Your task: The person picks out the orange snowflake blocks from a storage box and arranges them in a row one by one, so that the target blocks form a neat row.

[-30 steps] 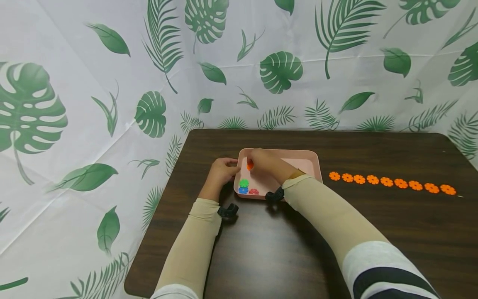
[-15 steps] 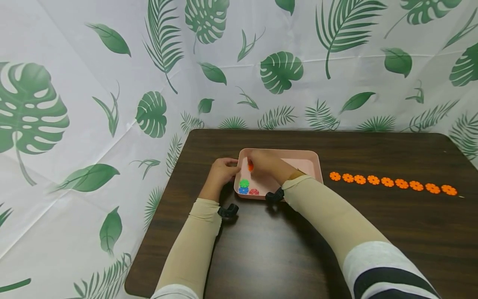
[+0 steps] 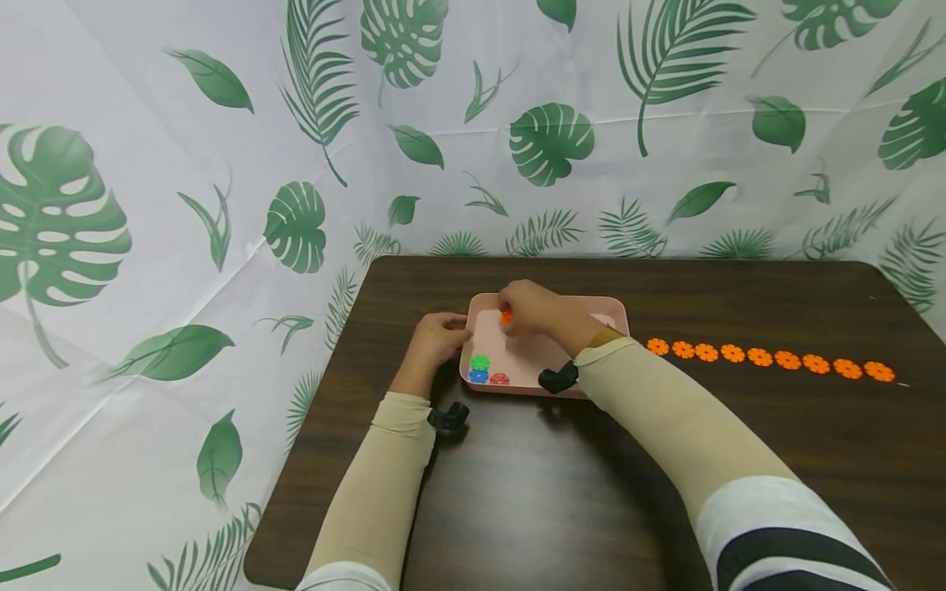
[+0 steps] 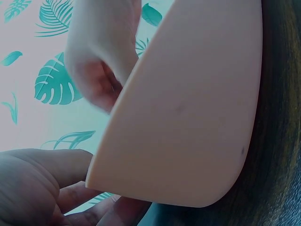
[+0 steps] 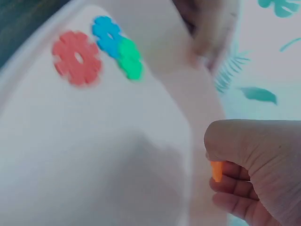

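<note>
My right hand pinches an orange notched plastic disc between thumb and fingers, raised over the pink tray. Most of that disc is hidden by the hand. At the tray's left side, my left hand holds the rim, thumb at the edge and fingers along the outside wall. In the tray's near left corner lie a green disc, a blue disc and a red disc. The right wrist view shows green overlapping blue, with red beside them.
Several orange discs form a slanting row on the dark wooden table, right of the tray. A leaf-printed white cloth hangs behind and to the left of the table.
My right hand has lifted and shifted a little to the right, away from the tray's left wall, with the orange disc still in its fingers. The left hand stays at the rim.
</note>
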### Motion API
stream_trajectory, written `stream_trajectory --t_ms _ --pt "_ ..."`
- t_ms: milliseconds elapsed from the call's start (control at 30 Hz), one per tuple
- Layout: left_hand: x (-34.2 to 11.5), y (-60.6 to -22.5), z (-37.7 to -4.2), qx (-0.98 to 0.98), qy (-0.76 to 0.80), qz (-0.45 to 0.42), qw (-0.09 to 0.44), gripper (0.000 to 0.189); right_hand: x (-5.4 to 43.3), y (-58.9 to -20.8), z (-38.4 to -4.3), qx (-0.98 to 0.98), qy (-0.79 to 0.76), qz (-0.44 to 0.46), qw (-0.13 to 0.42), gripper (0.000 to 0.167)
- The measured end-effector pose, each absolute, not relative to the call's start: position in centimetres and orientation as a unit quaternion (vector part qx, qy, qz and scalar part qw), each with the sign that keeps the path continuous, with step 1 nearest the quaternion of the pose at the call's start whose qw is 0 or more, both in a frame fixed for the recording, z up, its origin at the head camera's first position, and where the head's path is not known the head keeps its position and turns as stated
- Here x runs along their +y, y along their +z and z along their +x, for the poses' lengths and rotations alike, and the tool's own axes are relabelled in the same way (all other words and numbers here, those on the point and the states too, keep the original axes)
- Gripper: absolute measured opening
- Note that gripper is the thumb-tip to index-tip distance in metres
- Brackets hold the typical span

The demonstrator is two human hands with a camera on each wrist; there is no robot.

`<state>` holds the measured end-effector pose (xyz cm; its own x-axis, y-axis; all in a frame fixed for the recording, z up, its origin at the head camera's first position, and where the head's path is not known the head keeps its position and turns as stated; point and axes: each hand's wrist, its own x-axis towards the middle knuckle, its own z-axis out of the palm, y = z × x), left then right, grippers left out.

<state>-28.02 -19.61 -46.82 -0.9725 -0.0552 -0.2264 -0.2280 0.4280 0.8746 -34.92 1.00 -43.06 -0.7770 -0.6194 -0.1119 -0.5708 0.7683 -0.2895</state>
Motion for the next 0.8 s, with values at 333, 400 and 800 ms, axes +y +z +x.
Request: stream_trajectory --t_ms 333,400,800 --pt "-20.4 -46.5 -28.4 0.840 0.529 -0.092 0.083 0.041 11.9 -38.3 -35.7 0.948 -0.139 -0.286 0.018 0.023" --pt "-20.5 -46.3 -28.4 0.838 0.531 -0.096 0.082 0.041 15.0 -37.5 -35.6 0.953 -0.144 -0.268 0.011 0.024" --pt "-20.8 -46.4 -28.0 0.843 0.521 -0.098 0.090 0.042 36.9 -37.4 -30.7 0.987 -0.114 -0.101 0.057 0.043"
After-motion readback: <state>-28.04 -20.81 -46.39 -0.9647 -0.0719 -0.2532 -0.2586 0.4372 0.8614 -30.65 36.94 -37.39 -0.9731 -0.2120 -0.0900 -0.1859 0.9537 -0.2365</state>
